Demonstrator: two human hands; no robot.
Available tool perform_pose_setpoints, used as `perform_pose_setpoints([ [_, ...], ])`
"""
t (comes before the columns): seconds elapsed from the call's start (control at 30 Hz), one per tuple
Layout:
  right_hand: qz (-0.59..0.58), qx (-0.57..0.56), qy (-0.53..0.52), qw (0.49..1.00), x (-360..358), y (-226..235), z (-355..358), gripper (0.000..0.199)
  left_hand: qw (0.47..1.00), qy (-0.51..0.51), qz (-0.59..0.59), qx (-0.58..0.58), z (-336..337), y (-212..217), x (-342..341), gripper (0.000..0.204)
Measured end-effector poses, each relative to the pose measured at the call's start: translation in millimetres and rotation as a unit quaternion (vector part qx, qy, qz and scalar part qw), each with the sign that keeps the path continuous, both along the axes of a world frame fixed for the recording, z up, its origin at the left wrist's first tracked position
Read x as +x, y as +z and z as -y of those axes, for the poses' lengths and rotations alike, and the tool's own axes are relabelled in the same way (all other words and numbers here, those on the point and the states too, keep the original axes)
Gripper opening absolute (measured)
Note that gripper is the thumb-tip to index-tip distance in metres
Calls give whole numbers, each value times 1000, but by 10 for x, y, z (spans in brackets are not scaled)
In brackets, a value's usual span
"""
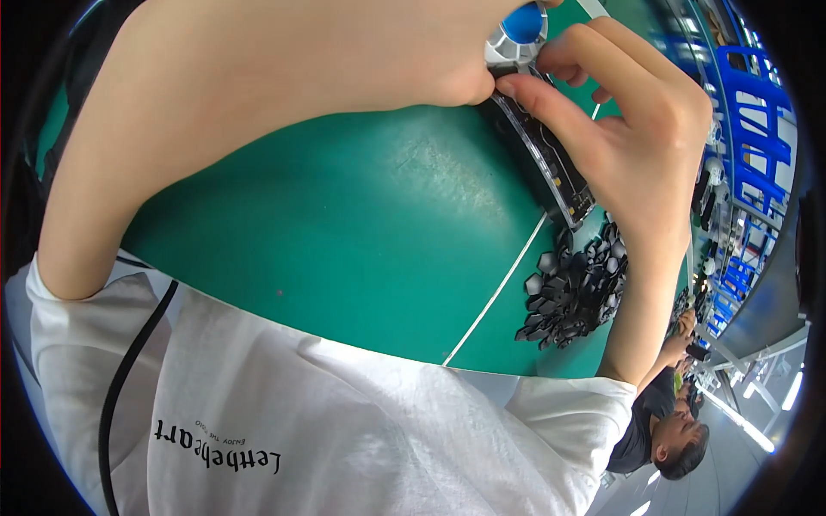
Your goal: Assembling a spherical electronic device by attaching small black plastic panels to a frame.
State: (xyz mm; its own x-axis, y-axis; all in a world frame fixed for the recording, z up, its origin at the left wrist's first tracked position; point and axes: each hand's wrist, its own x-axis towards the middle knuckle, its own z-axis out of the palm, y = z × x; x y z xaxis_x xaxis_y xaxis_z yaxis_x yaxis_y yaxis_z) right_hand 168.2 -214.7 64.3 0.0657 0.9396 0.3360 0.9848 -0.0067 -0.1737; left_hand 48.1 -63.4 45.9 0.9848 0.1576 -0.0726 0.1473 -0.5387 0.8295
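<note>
My left hand (469,82) reaches across the top of the head view, its thumb against a round white ribbed piece with a blue centre (522,26). Most of its fingers are out of frame or hidden, but the hand appears closed around this piece. Just below the piece lies a long black casing (544,159) with a clear edge and what looks like a dark circuit board. My right hand (624,107) is closed at the casing's upper end, thumb and curled fingers pinching beside the round piece. What exactly lies between those fingertips is partly hidden.
A heap of small black hexagonal pieces (575,288) sits on the green table (344,232) near my right forearm. A white line crosses the tabletop. Blue racks (757,129) stand at the right, and another person (662,426) works farther along. A black cable (129,370) hangs at my left.
</note>
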Motion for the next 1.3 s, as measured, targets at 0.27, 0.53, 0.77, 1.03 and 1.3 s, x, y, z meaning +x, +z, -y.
perform_pose_setpoints([
  [0.27, 110, -3, 62, 992, 83, 52, -52, 25, 997, 31, -52, 50, 258, 148, 203, 44],
  [0.53, -68, -219, -47, 972, 134, 138, -207, 17, 992, -11, -102, 79, -9, 159, -18, 44],
  [0.77, -99, -155, -96, 978, -135, -132, 242, 40, 970, -162, 159, 82, -496, -139, 105, 56],
  [1.03, -402, -157, -194, 881, -23, -10, 479, 56, 984, -90, 140, 69, -512, -143, -150, 52],
  [1.3, -273, -7, -375, 886, 1398, -51, 534, 60, 931, -103, 290, 196, -333, -404, -276, 31],
])
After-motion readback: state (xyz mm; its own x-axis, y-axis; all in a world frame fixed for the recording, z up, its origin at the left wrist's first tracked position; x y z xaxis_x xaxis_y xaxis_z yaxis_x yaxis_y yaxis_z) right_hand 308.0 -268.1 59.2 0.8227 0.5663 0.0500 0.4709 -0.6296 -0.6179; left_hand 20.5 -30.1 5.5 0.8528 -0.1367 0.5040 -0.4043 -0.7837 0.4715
